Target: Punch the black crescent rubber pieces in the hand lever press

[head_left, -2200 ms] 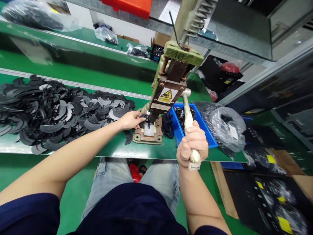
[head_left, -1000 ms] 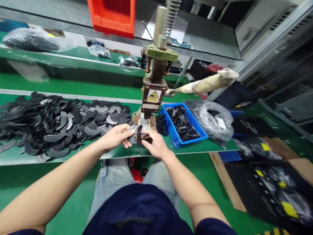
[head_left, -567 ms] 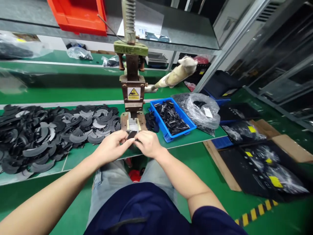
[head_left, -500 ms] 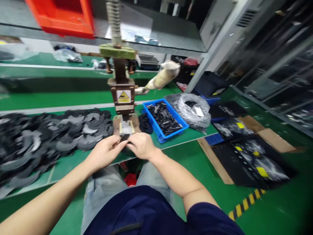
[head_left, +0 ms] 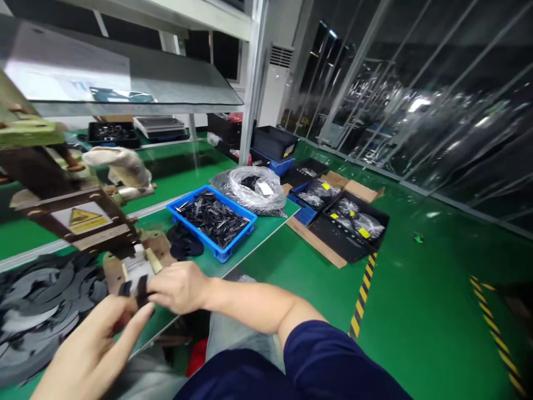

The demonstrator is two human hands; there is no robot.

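Note:
In front of the press (head_left: 79, 216), my right hand (head_left: 179, 286) pinches a small black piece (head_left: 142, 289) between thumb and fingers. Close to its left, my left hand (head_left: 100, 339) is curled with thumb stretched toward the same spot; its fingertips are partly hidden beside dark pieces, so its hold is unclear. The pale metal base (head_left: 137, 269) of the press lies just beyond the fingers. Curved black pieces (head_left: 37, 305) are heaped on the green table at the left. A blue tray (head_left: 222, 255) full of small black parts sits right of the press.
A clear plastic bag (head_left: 258, 189) lies behind the blue tray. Several flat black pieces (head_left: 183, 243) rest between press and tray. Beyond the table's edge, an open carton (head_left: 320, 247) and black bins (head_left: 350, 222) with bagged parts stand on the floor.
The view has swung to the right, so the press and hands now appear farther left. My hands have come slightly apart, and the black piece shows more clearly at my right fingertips.

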